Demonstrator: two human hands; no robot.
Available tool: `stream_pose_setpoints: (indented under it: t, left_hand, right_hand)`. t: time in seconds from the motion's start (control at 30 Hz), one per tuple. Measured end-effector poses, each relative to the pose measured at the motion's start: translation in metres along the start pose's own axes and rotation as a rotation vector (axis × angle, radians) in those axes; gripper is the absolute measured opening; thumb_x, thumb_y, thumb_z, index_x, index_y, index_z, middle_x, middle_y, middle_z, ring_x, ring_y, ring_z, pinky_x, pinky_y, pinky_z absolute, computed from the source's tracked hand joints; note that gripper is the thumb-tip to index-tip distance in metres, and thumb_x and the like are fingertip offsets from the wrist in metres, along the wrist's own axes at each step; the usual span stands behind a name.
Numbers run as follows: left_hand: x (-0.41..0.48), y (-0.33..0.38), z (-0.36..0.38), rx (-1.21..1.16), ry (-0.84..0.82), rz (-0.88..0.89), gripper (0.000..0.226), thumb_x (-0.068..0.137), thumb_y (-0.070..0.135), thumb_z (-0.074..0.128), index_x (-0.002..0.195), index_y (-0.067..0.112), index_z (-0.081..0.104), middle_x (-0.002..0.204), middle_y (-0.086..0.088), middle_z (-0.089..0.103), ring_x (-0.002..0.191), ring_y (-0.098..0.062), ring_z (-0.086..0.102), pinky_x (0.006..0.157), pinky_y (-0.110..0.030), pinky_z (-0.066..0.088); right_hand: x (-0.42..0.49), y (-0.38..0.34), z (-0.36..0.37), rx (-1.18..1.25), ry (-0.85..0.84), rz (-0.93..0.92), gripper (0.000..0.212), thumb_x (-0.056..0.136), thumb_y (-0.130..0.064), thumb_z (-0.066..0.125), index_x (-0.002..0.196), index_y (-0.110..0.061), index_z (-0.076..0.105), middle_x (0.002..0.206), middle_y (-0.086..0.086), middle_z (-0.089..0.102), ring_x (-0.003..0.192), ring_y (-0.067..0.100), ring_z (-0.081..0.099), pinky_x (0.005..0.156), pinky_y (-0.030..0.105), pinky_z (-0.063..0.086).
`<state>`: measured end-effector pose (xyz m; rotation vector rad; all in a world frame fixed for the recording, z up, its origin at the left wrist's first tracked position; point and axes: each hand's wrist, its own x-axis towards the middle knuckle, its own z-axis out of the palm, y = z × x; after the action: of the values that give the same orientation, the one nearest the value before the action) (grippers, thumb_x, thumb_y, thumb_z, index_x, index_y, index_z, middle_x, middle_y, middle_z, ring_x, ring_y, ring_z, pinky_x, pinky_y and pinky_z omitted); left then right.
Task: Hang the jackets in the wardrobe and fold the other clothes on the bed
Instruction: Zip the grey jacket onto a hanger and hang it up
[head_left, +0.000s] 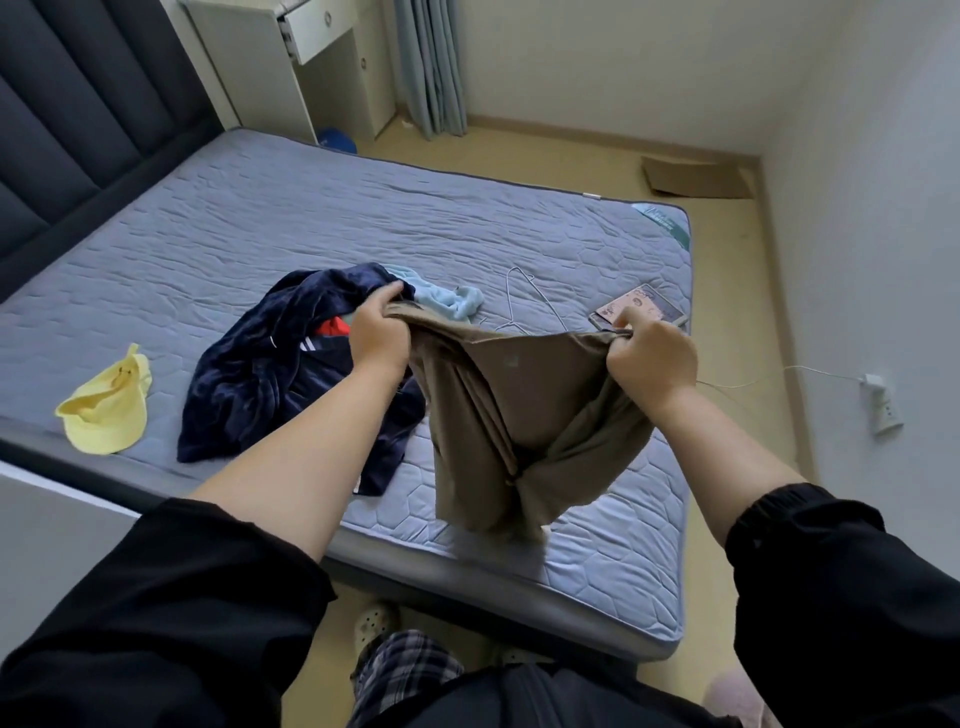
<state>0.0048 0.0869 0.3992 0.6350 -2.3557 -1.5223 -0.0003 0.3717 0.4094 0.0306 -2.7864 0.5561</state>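
A bed (311, 218) with a grey-blue quilted mattress (613, 561) fills the room's middle, its dark padded headboard (78, 130) on the left. Past the bed's far corner stands a white cabinet (260, 78) with one drawer (317, 28) ajar, a grey-blue curtain (431, 67) beside it reaching the tan floor (571, 156). Flat cardboard (696, 176) lies near the far right corner of the pale walls (857, 182). A white socket (883, 410) sits low on the right wall.

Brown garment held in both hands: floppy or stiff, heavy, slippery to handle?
Likely floppy: the brown garment sags in deep folds between the left hand and right hand, which grip its top edge. Probably light for its size: the two grips alone carry it over the bed. Seemingly not slippery: the matte cloth bunches in each fist.
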Motion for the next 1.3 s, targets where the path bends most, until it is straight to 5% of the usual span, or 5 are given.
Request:
stream_pose_setpoints:
  t: [0.17,0.53,0.83,1.07,1.3]
  left_hand:
    - [-0.007,-0.006,-0.015,0.565,-0.114,0.110,0.050,0.085,0.004,0.042,0.126,0.025,0.061,0.126,-0.007,0.062,0.116,-0.031,0.055,0.094,-0.033,0.043]
    - [0.006,0.083,-0.063,0.119,0.121,0.000,0.045,0.089,0.002,0.042,0.129,0.015,0.059,0.131,-0.008,0.059,0.123,-0.022,0.052,0.102,-0.025,0.038]
    - [-0.081,0.106,-0.149,-0.055,0.338,0.372,0.050,0.083,-0.005,0.037,0.120,0.013,0.065,0.143,-0.009,0.047,0.127,-0.014,0.044,0.096,0.000,0.023]
    - [-0.163,0.061,-0.199,-0.007,0.062,-0.014,0.030,0.081,-0.009,0.040,0.073,0.009,0.063,0.092,-0.018,0.064,0.079,-0.034,0.060,0.052,-0.030,0.051]
    - [-0.222,0.030,-0.211,-0.223,-0.191,-0.044,0.052,0.080,0.009,0.033,0.120,0.023,0.063,0.130,-0.012,0.055,0.107,-0.033,0.057,0.088,-0.045,0.054]
  right_hand:
    - [0.009,-0.013,0.001,-0.166,-0.349,-0.077,0.013,0.085,-0.024,0.053,0.076,-0.014,0.055,0.095,0.016,0.064,0.091,0.036,0.058,0.068,0.032,0.035]
    - [0.022,-0.067,-0.068,-0.104,0.085,0.022,0.037,0.088,-0.007,0.048,0.124,0.000,0.046,0.094,0.021,0.065,0.090,0.041,0.062,0.068,0.037,0.045]
    - [-0.049,-0.105,-0.136,-0.191,0.221,-0.165,0.019,0.080,0.003,0.047,0.090,-0.005,0.062,0.084,0.013,0.060,0.086,0.035,0.058,0.059,0.030,0.031]
    - [-0.148,-0.123,-0.151,0.099,0.120,0.106,0.037,0.085,-0.001,0.045,0.119,-0.006,0.058,0.114,0.020,0.062,0.107,0.038,0.057,0.085,0.036,0.046]
    - [-0.210,-0.132,-0.174,0.398,0.171,0.234,0.033,0.078,0.003,0.042,0.093,-0.008,0.070,0.092,0.013,0.068,0.092,0.032,0.060,0.073,0.026,0.040]
